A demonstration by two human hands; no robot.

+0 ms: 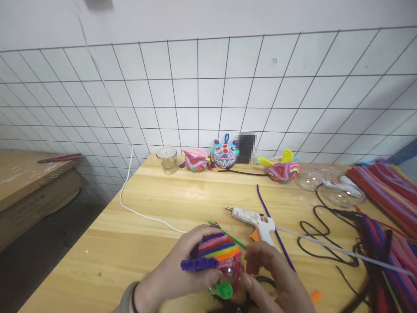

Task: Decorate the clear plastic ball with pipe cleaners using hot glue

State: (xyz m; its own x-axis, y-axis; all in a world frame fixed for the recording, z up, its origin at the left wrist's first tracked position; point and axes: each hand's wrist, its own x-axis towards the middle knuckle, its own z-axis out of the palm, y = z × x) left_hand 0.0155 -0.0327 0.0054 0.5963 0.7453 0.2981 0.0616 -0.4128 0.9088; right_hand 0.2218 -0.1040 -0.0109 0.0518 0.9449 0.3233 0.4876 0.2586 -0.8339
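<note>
**Striped ball held over the near table edge**

A clear ball wrapped in coloured pipe cleaners (221,256) was held between both hands at about 6 o'clock, just above the near edge of the wooden table (137,243). The left hand (182,269) was curled around its left side, the thumb laid over a purple pipe cleaner (199,264) whose long axis ran from 9 to 3 o'clock. The right hand (273,278) was closed on the ball's right side, fingertips touching it. The wrapped stripes were seen to slant from 10 towards 4 o'clock.

Just beyond, at 1 o'clock, a glue gun (256,219) was lying with its nozzle pointed to 9 o'clock. Open tabletop was left at 10 and 11 o'clock, crossed only by a white cord (143,215). At 3 o'clock the room was crowded by bundled pipe cleaners (387,191) and a black cable (321,237).

Farthest, at 12 o'clock against the wire grid, a glass jar (167,159) and finished figures (224,154) were ranged.
</note>
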